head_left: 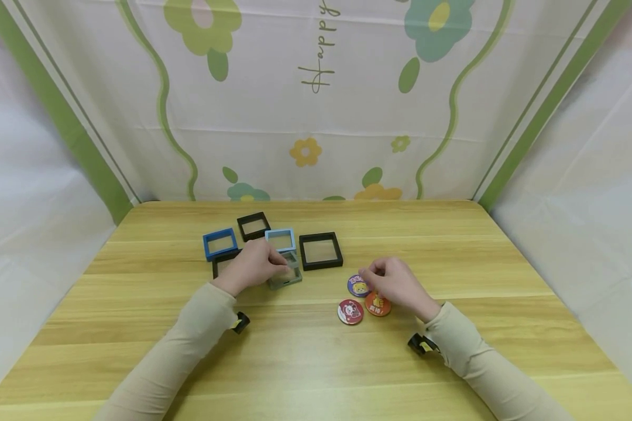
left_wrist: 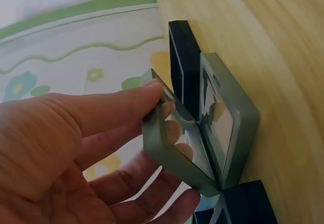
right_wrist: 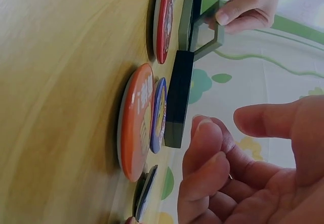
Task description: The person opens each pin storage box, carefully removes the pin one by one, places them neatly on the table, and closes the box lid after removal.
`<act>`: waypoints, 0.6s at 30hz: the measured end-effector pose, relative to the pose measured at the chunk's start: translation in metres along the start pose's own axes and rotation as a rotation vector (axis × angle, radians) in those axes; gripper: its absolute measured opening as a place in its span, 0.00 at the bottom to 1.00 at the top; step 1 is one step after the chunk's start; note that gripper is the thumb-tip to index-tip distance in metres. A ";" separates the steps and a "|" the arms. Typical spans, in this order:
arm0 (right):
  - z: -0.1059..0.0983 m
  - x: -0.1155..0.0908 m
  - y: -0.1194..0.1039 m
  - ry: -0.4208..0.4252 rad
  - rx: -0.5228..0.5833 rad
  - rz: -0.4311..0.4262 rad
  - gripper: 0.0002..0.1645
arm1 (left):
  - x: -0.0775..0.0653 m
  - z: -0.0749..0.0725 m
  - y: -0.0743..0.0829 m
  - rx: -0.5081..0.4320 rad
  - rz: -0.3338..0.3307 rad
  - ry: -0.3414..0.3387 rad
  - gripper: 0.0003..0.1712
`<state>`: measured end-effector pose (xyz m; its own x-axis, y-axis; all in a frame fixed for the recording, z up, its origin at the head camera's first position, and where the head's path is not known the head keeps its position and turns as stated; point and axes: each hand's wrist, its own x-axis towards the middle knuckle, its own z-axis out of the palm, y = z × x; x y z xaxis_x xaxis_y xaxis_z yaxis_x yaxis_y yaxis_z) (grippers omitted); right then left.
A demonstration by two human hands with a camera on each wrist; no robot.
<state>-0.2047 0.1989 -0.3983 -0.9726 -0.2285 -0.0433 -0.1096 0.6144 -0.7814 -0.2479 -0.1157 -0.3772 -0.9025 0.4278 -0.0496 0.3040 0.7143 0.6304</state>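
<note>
My left hand (head_left: pixel 253 266) pinches the raised half of a grey-green hinged display frame (left_wrist: pixel 235 125) between thumb and fingers. The frame's other half lies on the table, and the two stand apart like an opened book with clear film in each. My right hand (head_left: pixel 397 283) hovers over round badges, its fingers loosely bent and nothing between them. Beneath it are a purple-blue badge (head_left: pixel 357 286) and an orange badge (right_wrist: pixel 135 123); a red badge (head_left: pixel 350 312) lies just left. The right wrist view also shows a dark-rimmed badge (right_wrist: pixel 146 193), which the hand hides in the head view.
Around the grey-green frame lie a large black frame (head_left: pixel 320 266), a light blue frame (head_left: pixel 281 232), a dark blue frame (head_left: pixel 206 248) and a small black frame (head_left: pixel 253 216). Another black frame (head_left: pixel 215 269) is partly covered by my left hand. A flowered cloth (head_left: pixel 274 105) hangs behind the wooden table (head_left: pixel 295 374).
</note>
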 end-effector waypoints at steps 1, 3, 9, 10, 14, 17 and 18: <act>0.000 0.000 0.000 0.000 -0.001 -0.005 0.20 | 0.000 0.001 0.000 0.004 0.002 -0.004 0.05; 0.000 0.000 0.000 -0.003 -0.002 -0.013 0.21 | 0.000 0.003 0.000 0.003 -0.006 -0.007 0.04; 0.001 -0.001 0.001 -0.014 -0.002 -0.008 0.21 | 0.001 0.008 0.000 -0.005 -0.031 -0.026 0.02; 0.001 -0.001 0.001 -0.016 -0.002 -0.003 0.21 | 0.001 0.009 0.000 -0.006 -0.029 -0.029 0.03; -0.001 0.000 0.000 -0.020 0.014 0.026 0.21 | 0.000 0.010 0.000 -0.004 -0.021 -0.041 0.05; -0.001 0.000 0.000 -0.022 0.027 0.034 0.21 | 0.000 0.010 0.000 0.004 -0.015 -0.059 0.07; -0.002 0.000 -0.001 -0.024 0.028 0.032 0.21 | 0.000 0.010 -0.001 0.009 -0.014 -0.064 0.08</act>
<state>-0.2047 0.1997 -0.3968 -0.9704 -0.2268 -0.0834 -0.0719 0.6002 -0.7966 -0.2451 -0.1105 -0.3855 -0.8852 0.4525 -0.1080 0.2946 0.7249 0.6226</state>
